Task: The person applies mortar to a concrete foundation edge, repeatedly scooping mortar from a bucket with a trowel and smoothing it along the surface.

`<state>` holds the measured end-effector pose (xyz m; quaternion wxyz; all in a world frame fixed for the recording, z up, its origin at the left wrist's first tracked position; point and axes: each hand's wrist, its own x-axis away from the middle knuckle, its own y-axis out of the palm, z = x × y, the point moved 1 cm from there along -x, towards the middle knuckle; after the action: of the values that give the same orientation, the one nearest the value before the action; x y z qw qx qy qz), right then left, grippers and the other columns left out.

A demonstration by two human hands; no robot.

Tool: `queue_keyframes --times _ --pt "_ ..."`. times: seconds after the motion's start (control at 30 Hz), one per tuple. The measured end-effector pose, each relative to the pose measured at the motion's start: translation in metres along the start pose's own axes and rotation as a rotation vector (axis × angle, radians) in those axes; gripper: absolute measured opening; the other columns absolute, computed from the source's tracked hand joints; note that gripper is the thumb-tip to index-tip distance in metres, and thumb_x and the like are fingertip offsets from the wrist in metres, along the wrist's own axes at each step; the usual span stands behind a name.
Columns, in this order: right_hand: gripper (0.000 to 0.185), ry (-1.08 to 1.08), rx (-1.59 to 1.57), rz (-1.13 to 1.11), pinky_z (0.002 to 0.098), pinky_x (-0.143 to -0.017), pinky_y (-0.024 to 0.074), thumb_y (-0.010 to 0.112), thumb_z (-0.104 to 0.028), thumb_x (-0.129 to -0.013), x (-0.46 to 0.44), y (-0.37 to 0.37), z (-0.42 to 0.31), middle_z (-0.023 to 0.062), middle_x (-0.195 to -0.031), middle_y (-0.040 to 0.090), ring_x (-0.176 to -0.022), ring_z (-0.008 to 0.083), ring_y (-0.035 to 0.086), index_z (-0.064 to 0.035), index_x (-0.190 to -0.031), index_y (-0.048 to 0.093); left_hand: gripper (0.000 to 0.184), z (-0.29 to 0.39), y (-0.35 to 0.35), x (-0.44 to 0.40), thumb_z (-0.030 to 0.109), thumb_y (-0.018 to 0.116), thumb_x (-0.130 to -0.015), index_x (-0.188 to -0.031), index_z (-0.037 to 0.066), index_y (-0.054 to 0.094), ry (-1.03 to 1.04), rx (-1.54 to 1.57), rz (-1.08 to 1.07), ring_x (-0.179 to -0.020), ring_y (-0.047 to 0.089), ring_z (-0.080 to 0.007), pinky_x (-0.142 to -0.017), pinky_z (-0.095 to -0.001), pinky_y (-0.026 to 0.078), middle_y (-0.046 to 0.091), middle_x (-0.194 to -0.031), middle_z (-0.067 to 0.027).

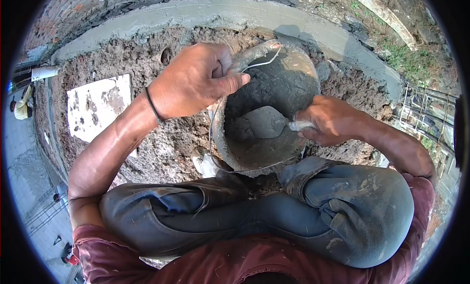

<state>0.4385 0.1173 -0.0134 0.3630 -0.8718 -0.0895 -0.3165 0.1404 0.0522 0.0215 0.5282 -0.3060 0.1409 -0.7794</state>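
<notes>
Mortar (259,85) is lying inside a bucket (223,144) whose rim the left hand (198,83) is gripping, seemingly to steady it, while the right hand (320,120) is clasping a trowel (267,122) by its handle, blade inside.

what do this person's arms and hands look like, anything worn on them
Short maroon sleeves leave both forearms bare. The left hand has no glove, with a thin black band around its wrist. The right hand is gloveless too, its wrist without a band.

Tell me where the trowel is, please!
In the head view, the trowel is just right of centre, inside the bucket, held by the right hand.
</notes>
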Motion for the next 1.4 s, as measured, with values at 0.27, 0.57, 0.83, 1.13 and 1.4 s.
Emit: queue_keyframes --times 0.27,0.57,0.83,1.13,1.4 --pt "0.047 0.01 -0.484 0.167 0.043 -0.09 0.0546 0.077 -0.033 -0.089 0.033 0.019 0.031 0.0225 -0.112 0.074 -0.1 0.0352 0.071 0.002 -0.12 0.072 0.036 -0.02 -0.039 0.009 0.029 0.08 -0.094 -0.084 0.003 0.057 -0.253 0.208 -0.231 -0.06 0.06 -0.0111 -0.051 -0.0286 0.047 0.062 -0.067 -0.0047" --pt "0.032 0.221 -1.147 0.642 0.0244 -0.052 0.0458 0.076 -0.003 -0.089 0.133 0.074 0.062 0.0044 -0.083 0.074 -0.059 0.007 0.059 -0.0028 -0.121 0.075 0.02 -0.061 -0.088 -0.114 0.02 0.076 -0.094 -0.099 0.001 0.069 0.254 -0.342 0.089 -0.096 0.064 -0.0224 -0.092 -0.0365 0.049 0.069 -0.095 -0.0072" --pt "0.025 0.591 -1.327 1.246 0.0262 -0.049 0.0479 0.071 -0.012 -0.095 0.196 0.152 0.097 0.0052 -0.07 0.065 -0.053 0.0124 0.059 0.0027 -0.115 0.073 0.025 -0.108 -0.039 -0.229 0.022 0.08 -0.084 -0.106 0.014 0.07 0.271 -0.969 0.26 -0.136 0.041 -0.0388 -0.117 -0.0751 0.022 0.05 -0.134 -0.0128" --pt "0.023 0.976 -1.299 1.549 0.0261 -0.046 0.0455 0.065 -0.021 -0.1 0.224 0.182 0.14 0.0066 -0.069 0.066 -0.051 0.0136 0.058 -0.0001 -0.108 0.072 0.034 -0.144 -0.024 -0.233 0.022 0.079 -0.083 -0.112 0.012 0.066 0.147 -1.001 0.259 -0.138 0.04 -0.038 -0.117 -0.0764 0.017 0.048 -0.136 -0.0164" --pt "0.019 0.943 -1.42 1.735 0.0295 -0.043 0.0475 0.065 -0.016 -0.096 0.201 0.181 0.171 0.01 -0.07 0.066 -0.049 0.0168 0.059 0.0004 -0.105 0.071 0.024 -0.141 -0.019 -0.226 0.016 0.074 -0.084 -0.103 0.006 0.063 0.343 -1.043 0.294 -0.136 0.041 -0.0399 -0.121 -0.0724 0.013 0.048 -0.134 -0.0183"
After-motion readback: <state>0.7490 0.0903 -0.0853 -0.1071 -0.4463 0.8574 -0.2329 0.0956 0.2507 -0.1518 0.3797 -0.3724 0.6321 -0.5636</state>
